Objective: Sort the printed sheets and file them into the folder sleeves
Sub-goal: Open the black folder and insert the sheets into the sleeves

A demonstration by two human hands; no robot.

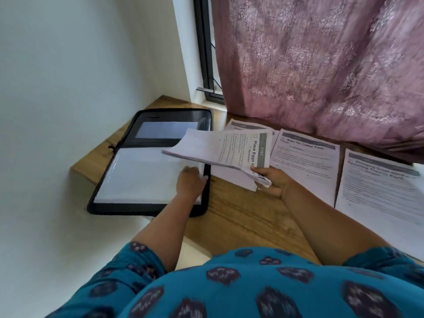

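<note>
A black zip folder (110,180) lies open at the left end of the wooden table, its clear sleeves (140,175) facing up. My left hand (190,182) rests on the right edge of the top sleeve, fingers at the sleeve's rim. My right hand (271,182) grips the corner of a stack of printed sheets (220,148), held tilted above the folder's right side; the top sheet reads "Place Eggs". Its far end hangs over the sleeves.
More printed sheets lie flat on the wooden table (241,216): one headed "Wipe the Coffee Table" (305,161), another (378,193) at the far right, one (243,126) behind the held stack. A pink curtain (321,65) hangs at the table's back edge. White wall to the left.
</note>
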